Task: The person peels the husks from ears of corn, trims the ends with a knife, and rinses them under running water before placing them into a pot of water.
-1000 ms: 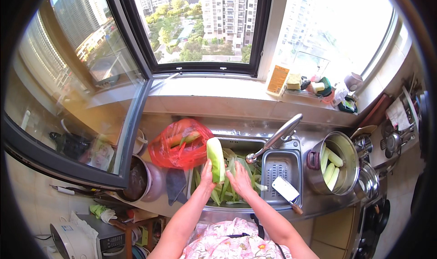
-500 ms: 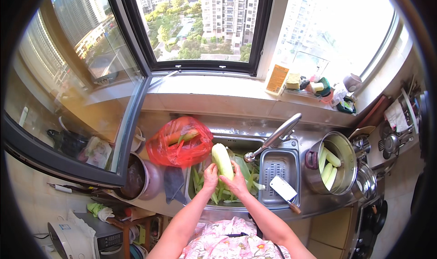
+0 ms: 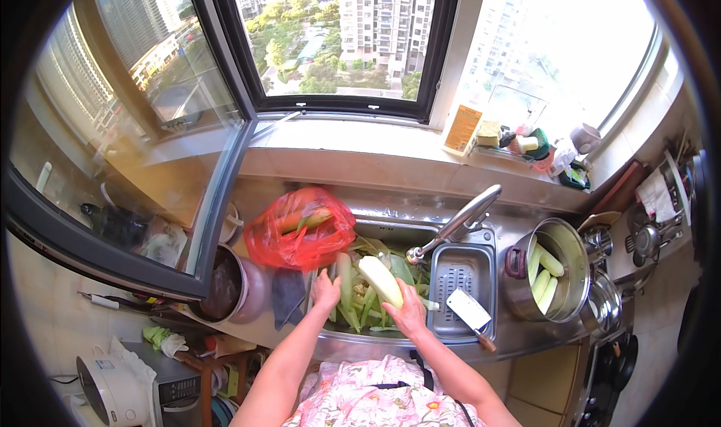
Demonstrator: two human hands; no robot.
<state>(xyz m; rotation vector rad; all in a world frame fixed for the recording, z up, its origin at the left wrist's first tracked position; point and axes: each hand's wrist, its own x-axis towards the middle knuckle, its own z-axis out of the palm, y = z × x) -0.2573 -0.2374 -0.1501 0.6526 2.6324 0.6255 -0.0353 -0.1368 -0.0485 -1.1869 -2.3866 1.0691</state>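
Observation:
My right hand (image 3: 408,312) is closed around the lower end of an ear of corn (image 3: 381,280), pale and smooth, tilted up to the left over the sink. My left hand (image 3: 326,291) is apart from the ear, at the left rim of the sink. Its thumb and fingers look spread, and a long green corn husk (image 3: 345,271) lies right beside the thumb. More green husks (image 3: 370,312) fill the left sink basin under both hands. A red plastic bag (image 3: 299,230) with more ears showing through sits behind my left hand.
Right of the basin, a cleaver (image 3: 468,309) lies across a perforated steel tray (image 3: 451,278) under the faucet (image 3: 458,220). Further right stands a large pot (image 3: 568,277) holding several pale ears (image 3: 546,286). A grey cloth (image 3: 288,298) hangs at the left; an open window pane (image 3: 143,141) leans in.
My left hand has come off the ear and moved left, and a long husk now shows beside it. The ear, in my right hand, has shifted slightly right and lower.

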